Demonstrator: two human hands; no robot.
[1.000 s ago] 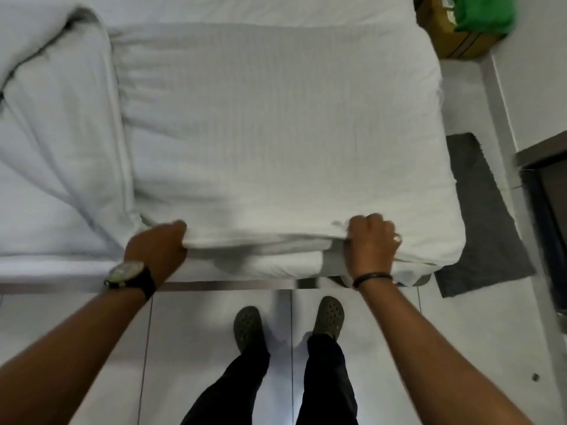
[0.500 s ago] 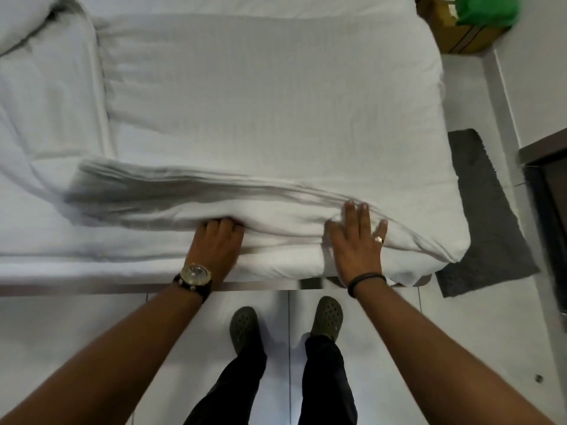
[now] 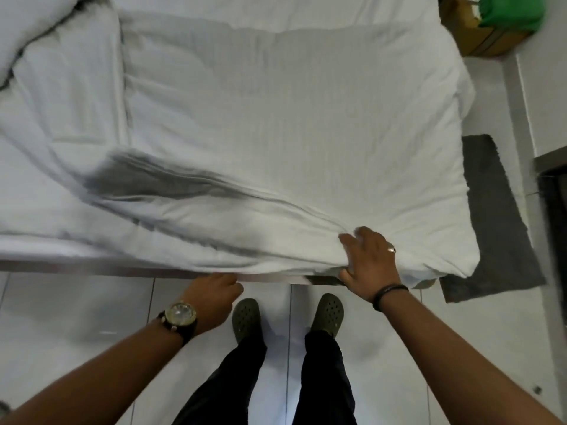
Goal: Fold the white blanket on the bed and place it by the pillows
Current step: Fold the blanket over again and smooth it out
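Observation:
The white blanket [image 3: 291,142] lies folded in layers over the right part of the bed [image 3: 55,191]. Its near-left part is lifted and blurred, with a dark shadow under it. My right hand [image 3: 369,260] grips the blanket's near edge at the bed's side, fingers on top and thumb underneath. My left hand [image 3: 211,291] is just below that edge by the metal bed frame [image 3: 92,268], with its fingers curled. Whether it holds any fabric is unclear. Rumpled white bedding [image 3: 27,35] lies at the far left.
A grey mat [image 3: 494,222] lies on the white tiled floor right of the bed. A cardboard box [image 3: 478,38] with something green on it stands at the back right. A dark opening [image 3: 555,216] is at the right edge. My clog-clad feet [image 3: 245,317] stand close to the bed.
My left hand slid off the blanket's top down to the bed's edge. My right hand went from pressing flat to gripping the near edge. The lifted fold has spread wider to the left.

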